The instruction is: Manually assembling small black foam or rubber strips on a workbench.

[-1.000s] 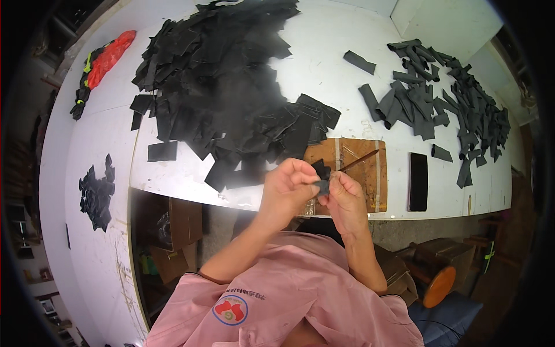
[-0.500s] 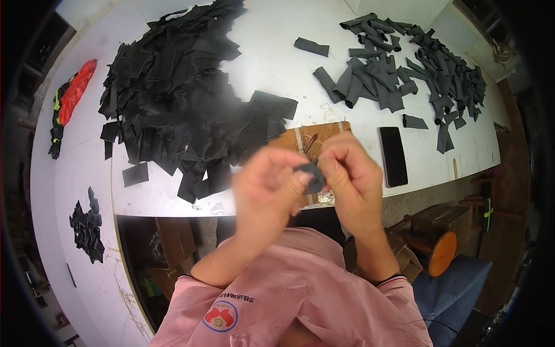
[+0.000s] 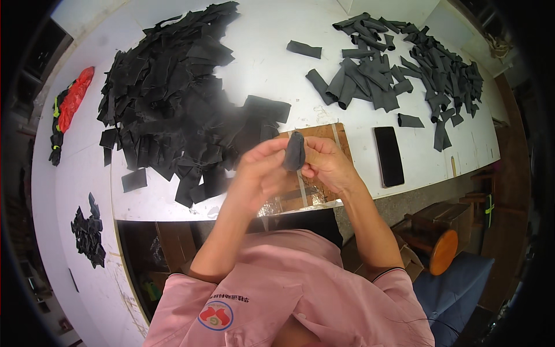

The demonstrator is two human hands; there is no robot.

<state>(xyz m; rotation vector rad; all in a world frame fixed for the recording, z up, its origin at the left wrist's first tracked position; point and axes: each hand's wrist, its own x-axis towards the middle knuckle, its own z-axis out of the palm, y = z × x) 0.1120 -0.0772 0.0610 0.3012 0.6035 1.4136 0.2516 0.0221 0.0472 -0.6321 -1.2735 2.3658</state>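
Since a second ago both hands lifted off the wooden board at centre frame. The black fabric piece now stands upright, pinched between left hand and right hand, fingers closed on it. It looks rolled or folded, but I can't tell which. Fingertips hide its lower end.

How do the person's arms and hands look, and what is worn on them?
Both hands, the left hand and the right hand, are bare, without gloves. The forearms are uncovered; short pink sleeves with a dark-trimmed cuff end near the elbows.
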